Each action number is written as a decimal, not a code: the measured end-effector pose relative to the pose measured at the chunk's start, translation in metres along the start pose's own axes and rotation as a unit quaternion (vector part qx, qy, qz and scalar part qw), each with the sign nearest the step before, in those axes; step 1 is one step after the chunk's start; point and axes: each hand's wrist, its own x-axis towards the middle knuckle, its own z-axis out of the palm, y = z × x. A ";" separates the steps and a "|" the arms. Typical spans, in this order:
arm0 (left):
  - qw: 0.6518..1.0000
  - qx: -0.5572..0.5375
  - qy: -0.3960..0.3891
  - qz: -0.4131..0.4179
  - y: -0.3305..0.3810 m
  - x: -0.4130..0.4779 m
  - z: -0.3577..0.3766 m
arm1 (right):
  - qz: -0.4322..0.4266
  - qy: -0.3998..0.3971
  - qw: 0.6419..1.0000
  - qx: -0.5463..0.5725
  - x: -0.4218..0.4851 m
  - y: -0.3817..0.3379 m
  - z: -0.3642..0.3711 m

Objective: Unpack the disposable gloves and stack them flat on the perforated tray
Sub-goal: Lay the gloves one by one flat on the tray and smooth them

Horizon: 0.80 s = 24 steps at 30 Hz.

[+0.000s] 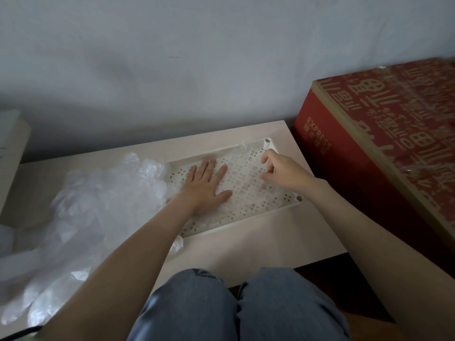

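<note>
Left hand [206,185] flat, right hand [283,172] curled, one tray [248,223] (one glove heap [110,193]).

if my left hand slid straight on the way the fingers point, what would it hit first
The left hand lies flat on the tray, fingers pointing away toward the wall. It would probably meet the tray's raised far rim first, then bare table.

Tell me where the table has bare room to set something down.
The bare table in front of the tray, between its near rim and the table's front edge. A thin strip runs between tray and red box. Crowded: the glove pile covers the left side; left hand and right hand occupy the tray.
</note>
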 end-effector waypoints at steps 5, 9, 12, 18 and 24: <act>1.000 0.001 0.011 0.001 0.000 -0.001 -0.002 | 0.026 -0.103 0.988 -0.113 -0.007 0.001 0.004; 1.000 0.007 0.016 0.000 0.002 -0.003 -0.005 | 0.010 -0.123 0.975 -0.187 -0.010 0.003 0.010; 1.000 0.012 0.017 0.000 0.002 -0.005 -0.007 | 0.002 -0.127 0.968 -0.215 -0.009 0.003 0.012; 0.999 0.027 0.026 0.003 0.005 -0.005 -0.009 | -0.018 -0.056 0.984 -0.168 -0.005 0.003 0.007; 0.997 0.017 0.077 0.011 0.009 -0.004 -0.010 | -0.084 -0.033 0.985 -0.144 -0.005 -0.013 0.024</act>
